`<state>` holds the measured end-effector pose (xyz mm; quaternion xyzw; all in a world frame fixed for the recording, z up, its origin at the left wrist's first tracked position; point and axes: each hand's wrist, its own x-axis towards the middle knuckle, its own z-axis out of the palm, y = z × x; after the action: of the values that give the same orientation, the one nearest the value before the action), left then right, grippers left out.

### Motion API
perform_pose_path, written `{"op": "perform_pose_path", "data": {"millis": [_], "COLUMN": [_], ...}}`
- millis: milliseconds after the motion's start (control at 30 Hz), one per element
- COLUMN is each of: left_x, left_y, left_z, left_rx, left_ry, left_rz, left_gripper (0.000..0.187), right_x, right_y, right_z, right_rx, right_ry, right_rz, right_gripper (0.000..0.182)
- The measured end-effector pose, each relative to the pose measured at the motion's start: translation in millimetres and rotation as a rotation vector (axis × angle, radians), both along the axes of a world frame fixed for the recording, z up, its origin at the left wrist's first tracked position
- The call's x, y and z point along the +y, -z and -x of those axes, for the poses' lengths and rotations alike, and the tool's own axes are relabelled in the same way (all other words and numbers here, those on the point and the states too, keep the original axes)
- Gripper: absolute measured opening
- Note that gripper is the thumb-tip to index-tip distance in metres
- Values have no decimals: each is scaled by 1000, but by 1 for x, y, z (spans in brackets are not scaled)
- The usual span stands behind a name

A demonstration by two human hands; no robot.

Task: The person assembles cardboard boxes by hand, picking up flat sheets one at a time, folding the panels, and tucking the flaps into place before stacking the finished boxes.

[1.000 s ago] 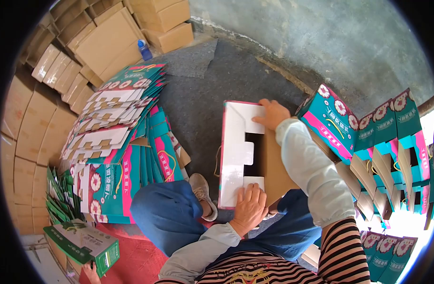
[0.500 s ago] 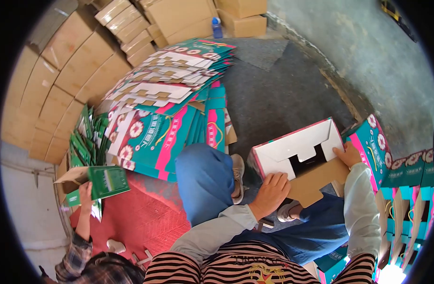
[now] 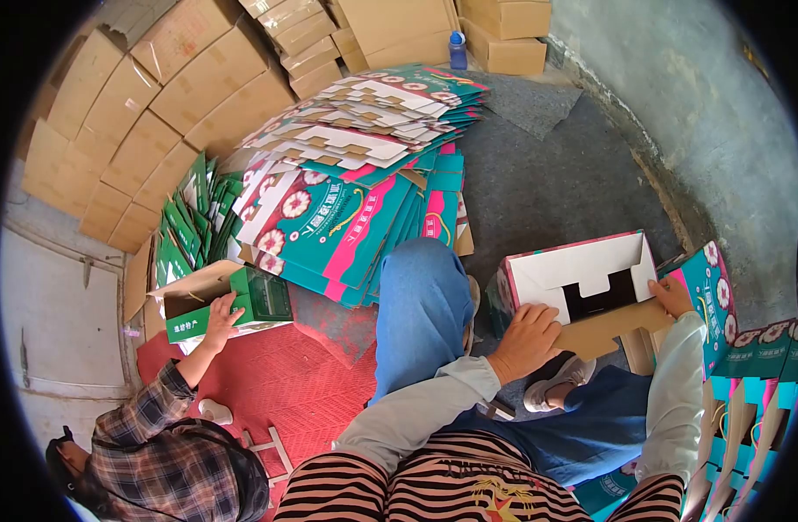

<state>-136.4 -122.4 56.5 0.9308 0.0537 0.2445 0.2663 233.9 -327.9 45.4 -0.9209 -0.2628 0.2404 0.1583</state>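
Between my two hands stands a carton (image 3: 582, 265) with white inner flaps partly folded over a dark opening. Its brown cardboard flap (image 3: 603, 329) extends toward me. My left hand (image 3: 526, 341) lies on the carton's near left corner, fingers over the white flap and the brown flap's left end. With its fingers pressed on the near right corner, my right hand (image 3: 673, 297) grips the carton's edge. A teal and pink printed carton (image 3: 710, 296) leans just right of that hand. The carton's underside is hidden.
Flat teal and white cartons (image 3: 329, 226) are piled ahead on the left. A co-worker (image 3: 177, 452) at the lower left touches a green box (image 3: 264, 296). Brown boxes (image 3: 207, 78) line the back; more cartons (image 3: 756, 357) stand at right. A blue bottle (image 3: 457, 52) stands behind.
The view has turned left, so things appear farther right. The white flaps look slightly less spread at the opening. The co-worker's green box has tilted, showing its open top.
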Motion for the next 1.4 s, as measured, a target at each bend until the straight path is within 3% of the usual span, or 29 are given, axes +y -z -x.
{"op": "perform_pose_path", "data": {"millis": [133, 233, 333, 433, 533, 633, 933, 1233, 1400], "left_x": [0, -3, -7, -8, -9, -8, -10, -11, -12], "left_y": [1, 1, -2, -1, 0, -1, 2, 0, 2], "left_z": [-2, -7, -9, -9, -10, -11, -11, -12, -11], "left_rx": [-26, -50, -94, -86, -67, -57, -71, -86, -93], "left_ry": [-33, -106, -160, -147, -141, -146, -160, -171, -163], "left_rz": [105, 194, 223, 198, 167, 154, 142, 144, 149], "left_gripper": [35, 42, 51, 55, 54, 53, 49, 45, 39], "right_x": [-8, -6, -9, -14, -22, -21, 2, 10, 15], "right_y": [-19, -32, -28, -26, -19, -25, -61, -75, -85], "right_z": [5, 12, 10, -1, 0, 10, 44, 59, 64], "right_rx": [310, 400, 410, 296, 74, 86, 18, -167, -37], "right_ry": [190, 252, 140, 18, -239, -412, -327, -386, -367], "right_rz": [-217, -294, -347, -258, -295, -347, -146, -187, -181], "right_gripper": [37, 30, 24, 27, 41, 48, 50, 52, 46]}}
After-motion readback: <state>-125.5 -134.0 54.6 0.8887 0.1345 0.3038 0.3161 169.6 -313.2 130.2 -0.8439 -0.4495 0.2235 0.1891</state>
